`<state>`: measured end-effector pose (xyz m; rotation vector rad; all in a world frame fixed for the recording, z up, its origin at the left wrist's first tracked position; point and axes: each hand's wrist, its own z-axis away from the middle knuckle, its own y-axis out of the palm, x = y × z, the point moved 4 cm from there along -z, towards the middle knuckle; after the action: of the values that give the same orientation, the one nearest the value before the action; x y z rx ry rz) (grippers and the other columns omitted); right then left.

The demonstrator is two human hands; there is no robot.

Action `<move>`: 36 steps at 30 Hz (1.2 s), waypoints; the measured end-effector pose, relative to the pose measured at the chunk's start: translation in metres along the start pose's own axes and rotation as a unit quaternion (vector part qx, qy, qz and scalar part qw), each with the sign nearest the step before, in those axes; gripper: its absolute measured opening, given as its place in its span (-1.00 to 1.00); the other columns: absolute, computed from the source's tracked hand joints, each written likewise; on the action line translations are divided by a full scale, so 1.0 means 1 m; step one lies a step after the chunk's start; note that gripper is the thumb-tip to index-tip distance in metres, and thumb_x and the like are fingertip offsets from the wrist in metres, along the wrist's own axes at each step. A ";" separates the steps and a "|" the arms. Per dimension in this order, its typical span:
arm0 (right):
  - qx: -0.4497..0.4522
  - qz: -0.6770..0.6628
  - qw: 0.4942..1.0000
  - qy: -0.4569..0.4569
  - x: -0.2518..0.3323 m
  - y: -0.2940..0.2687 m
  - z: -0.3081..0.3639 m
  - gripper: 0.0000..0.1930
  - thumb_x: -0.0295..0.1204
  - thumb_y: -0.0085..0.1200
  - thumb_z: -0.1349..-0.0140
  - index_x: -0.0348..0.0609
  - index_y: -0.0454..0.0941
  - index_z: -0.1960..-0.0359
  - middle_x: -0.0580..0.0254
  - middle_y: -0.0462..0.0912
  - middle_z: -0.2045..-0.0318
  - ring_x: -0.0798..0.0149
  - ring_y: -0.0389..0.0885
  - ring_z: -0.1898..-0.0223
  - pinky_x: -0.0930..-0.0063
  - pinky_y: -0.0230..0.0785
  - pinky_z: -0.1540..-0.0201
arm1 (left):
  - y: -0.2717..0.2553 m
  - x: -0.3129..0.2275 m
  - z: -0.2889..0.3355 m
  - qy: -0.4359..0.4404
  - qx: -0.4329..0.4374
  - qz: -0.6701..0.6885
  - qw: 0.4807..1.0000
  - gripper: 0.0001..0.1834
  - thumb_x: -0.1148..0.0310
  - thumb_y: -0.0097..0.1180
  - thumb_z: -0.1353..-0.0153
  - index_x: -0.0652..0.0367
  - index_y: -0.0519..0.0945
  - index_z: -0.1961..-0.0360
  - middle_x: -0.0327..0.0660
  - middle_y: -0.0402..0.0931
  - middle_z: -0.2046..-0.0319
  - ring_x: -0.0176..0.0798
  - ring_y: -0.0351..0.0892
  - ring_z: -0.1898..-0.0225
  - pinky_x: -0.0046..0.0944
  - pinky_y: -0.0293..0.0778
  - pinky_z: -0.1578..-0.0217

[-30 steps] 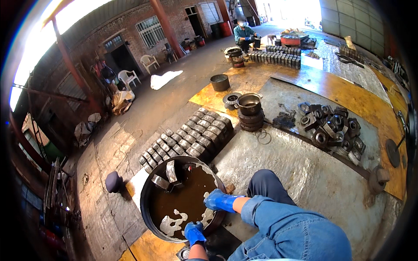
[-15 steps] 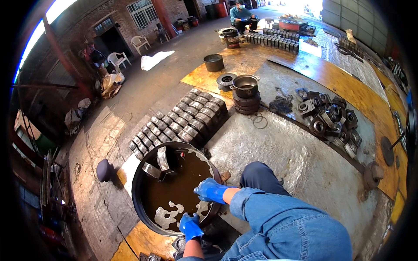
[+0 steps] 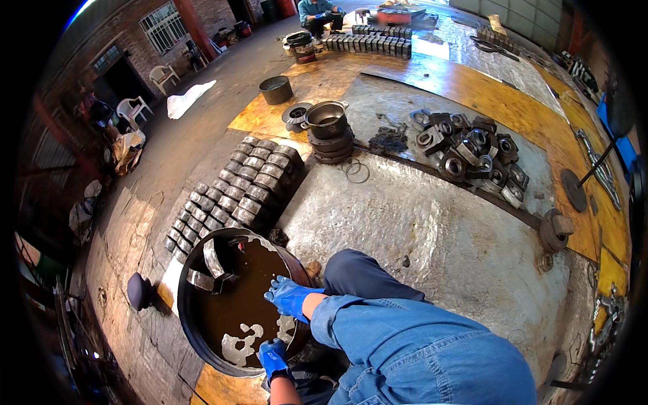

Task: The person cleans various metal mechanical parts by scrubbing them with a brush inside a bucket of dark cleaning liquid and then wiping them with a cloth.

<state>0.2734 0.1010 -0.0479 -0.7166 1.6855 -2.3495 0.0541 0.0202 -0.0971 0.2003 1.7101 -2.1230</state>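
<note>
A wide black tub [image 3: 183, 317] of brown liquid [image 3: 246, 297] stands before me, with grey foam floating near its front. My right hand [image 3: 289, 298], in a blue rubber glove, is over the tub's right side with its fingers curled; anything inside them is hidden. Nearer to me, my left hand [image 3: 273, 358], gloved alike, is closed at the front rim, and I cannot make out what it holds. At the tub's far left, curved metal blocks [image 3: 213, 258] rest partly above the liquid.
Rows of curved metal blocks [image 3: 233, 182] stand beyond the tub. A metal pot [image 3: 327, 120] sits on stacked round parts, with a heap of metal housings [image 3: 476, 152] farther right. A dark round-topped object [image 3: 140, 291] is left of the tub. A person [image 3: 317, 15] sits far off.
The view has swung right, so the surroundings shift left in the picture. Both hands stay at the tub; my right hand's fingers have turned slightly.
</note>
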 end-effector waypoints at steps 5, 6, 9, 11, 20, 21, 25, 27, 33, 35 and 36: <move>-0.003 -0.022 0.999 0.045 -0.014 0.015 -0.007 -0.29 -0.28 0.07 -0.33 -0.12 0.25 -0.52 -0.04 0.46 -0.41 -0.06 0.38 -0.46 0.02 0.08 -0.51 | -0.018 -0.040 0.019 0.001 -0.021 0.011 1.000 -0.65 0.24 0.12 -0.14 0.39 0.72 0.42 0.28 0.66 0.42 0.32 0.71 0.32 0.13 0.57 0.25; 0.000 -0.019 0.998 0.054 -0.021 0.019 -0.008 -0.29 -0.29 0.07 -0.33 -0.12 0.23 -0.53 -0.04 0.48 -0.40 -0.06 0.41 -0.44 0.03 0.12 -0.49 | -0.015 -0.044 0.018 0.006 -0.020 0.012 1.000 -0.65 0.25 0.12 -0.14 0.39 0.72 0.42 0.28 0.66 0.42 0.32 0.71 0.32 0.12 0.56 0.25; 0.019 -0.021 0.999 0.035 -0.006 0.009 -0.009 -0.29 -0.33 0.04 -0.34 -0.15 0.19 -0.54 -0.02 0.52 -0.37 -0.02 0.47 -0.40 0.07 0.23 -0.41 | -0.021 -0.030 0.019 -0.003 -0.028 0.003 1.000 -0.66 0.26 0.12 -0.15 0.39 0.72 0.41 0.29 0.66 0.42 0.31 0.71 0.33 0.11 0.56 0.25; 0.034 -0.039 0.998 0.040 -0.001 0.000 -0.007 -0.28 -0.34 0.03 -0.35 -0.15 0.17 -0.55 -0.01 0.53 -0.36 0.01 0.49 -0.38 0.09 0.27 -0.38 | -0.020 -0.021 0.019 -0.004 -0.033 0.003 0.999 -0.67 0.27 0.12 -0.16 0.39 0.72 0.41 0.28 0.66 0.43 0.30 0.71 0.33 0.10 0.56 0.26; 0.014 -0.030 0.998 0.053 -0.009 -0.003 -0.003 -0.26 -0.36 0.08 -0.33 -0.17 0.16 -0.55 0.03 0.62 -0.27 0.02 0.60 -0.27 0.13 0.43 -0.24 | -0.008 -0.020 0.011 -0.024 -0.016 0.001 1.000 -0.70 0.28 0.15 -0.16 0.35 0.73 0.40 0.24 0.68 0.43 0.26 0.71 0.36 0.09 0.55 0.28; 0.004 -0.030 0.998 0.061 -0.016 0.002 -0.005 -0.26 -0.36 0.08 -0.33 -0.17 0.16 -0.55 0.03 0.62 -0.26 0.01 0.61 -0.26 0.13 0.44 -0.22 | -0.006 -0.023 0.008 -0.021 -0.011 0.006 1.000 -0.70 0.27 0.15 -0.16 0.35 0.73 0.39 0.24 0.68 0.43 0.26 0.71 0.35 0.09 0.55 0.27; 0.017 -0.026 0.999 0.034 -0.006 -0.002 -0.002 -0.30 -0.39 0.04 -0.35 -0.19 0.19 -0.53 0.01 0.67 -0.19 0.01 0.66 -0.18 0.11 0.50 -0.15 | -0.004 -0.008 0.008 -0.022 -0.006 0.010 1.000 -0.68 0.26 0.16 -0.14 0.35 0.73 0.37 0.24 0.69 0.38 0.27 0.72 0.30 0.09 0.56 0.22; 0.018 -0.013 0.999 0.026 -0.005 -0.003 -0.002 -0.32 -0.41 0.01 -0.36 -0.20 0.20 -0.52 0.00 0.71 -0.12 -0.01 0.70 -0.10 0.11 0.54 -0.09 | -0.002 -0.005 0.007 0.000 -0.004 0.015 1.000 -0.67 0.25 0.16 -0.13 0.36 0.73 0.37 0.25 0.69 0.36 0.28 0.72 0.27 0.10 0.56 0.20; 0.022 0.004 0.999 0.038 -0.022 0.018 -0.008 -0.30 -0.38 0.01 -0.38 -0.22 0.14 -0.55 0.00 0.78 0.03 0.02 0.78 0.04 0.08 0.62 0.17 | 0.011 -0.015 0.004 -0.006 0.029 0.033 0.999 -0.68 0.25 0.16 -0.09 0.37 0.71 0.41 0.23 0.68 0.41 0.29 0.70 0.31 0.13 0.54 0.23; 0.051 0.018 0.998 0.027 -0.004 -0.002 -0.007 -0.22 -0.35 0.08 -0.34 -0.20 0.09 -0.58 0.04 0.77 0.00 0.02 0.78 0.03 0.10 0.62 0.16 | 0.000 0.001 0.002 0.014 0.013 0.045 0.999 -0.69 0.25 0.18 -0.08 0.36 0.71 0.41 0.22 0.68 0.43 0.29 0.70 0.35 0.12 0.53 0.26; 0.064 0.010 0.997 0.030 0.000 -0.010 -0.006 -0.15 -0.34 0.15 -0.29 -0.19 0.05 -0.59 0.08 0.77 -0.03 0.03 0.78 0.04 0.11 0.62 0.16 | -0.001 0.008 0.001 0.017 -0.002 0.041 0.999 -0.70 0.26 0.18 -0.08 0.35 0.71 0.43 0.22 0.68 0.43 0.27 0.70 0.35 0.12 0.53 0.27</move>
<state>0.2715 0.1097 -0.0403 -0.6092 1.5402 -2.4624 0.0466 0.0174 -0.0993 0.3003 1.6955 -2.0681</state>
